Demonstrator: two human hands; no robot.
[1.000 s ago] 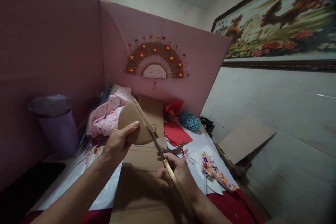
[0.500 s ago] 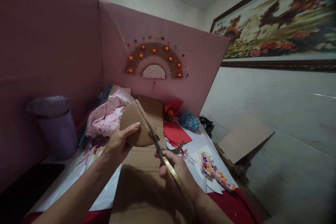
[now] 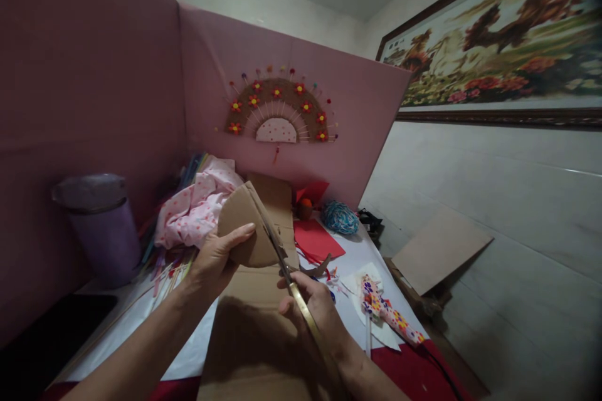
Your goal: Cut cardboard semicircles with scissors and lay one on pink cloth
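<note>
Between thumb and fingers, my left hand [image 3: 220,257] grips a rounded piece of brown cardboard [image 3: 239,219] by its lower left side. My right hand [image 3: 313,307] is wrapped round the gold handles of a pair of scissors [image 3: 271,233]. The blades lie along the straight right edge of the cardboard, pointing up and away from me. A narrow strip stands along that edge, beside the blades. Below both hands a large cardboard sheet [image 3: 254,332] lies on the table. My left fingers behind the piece are hidden.
A pink fan-decorated panel [image 3: 202,88] stands behind the table. Dotted cloth [image 3: 188,213] and a purple bin [image 3: 101,232] are at left. Red paper [image 3: 320,238], blue yarn [image 3: 339,217] and a flower-patterned glue gun [image 3: 390,313] lie right. A framed picture [image 3: 498,44] hangs on the wall.
Both hands, the cardboard piece and the scissors sit slightly lower in view, as does the background. The scissors remain at the cardboard's straight edge.
</note>
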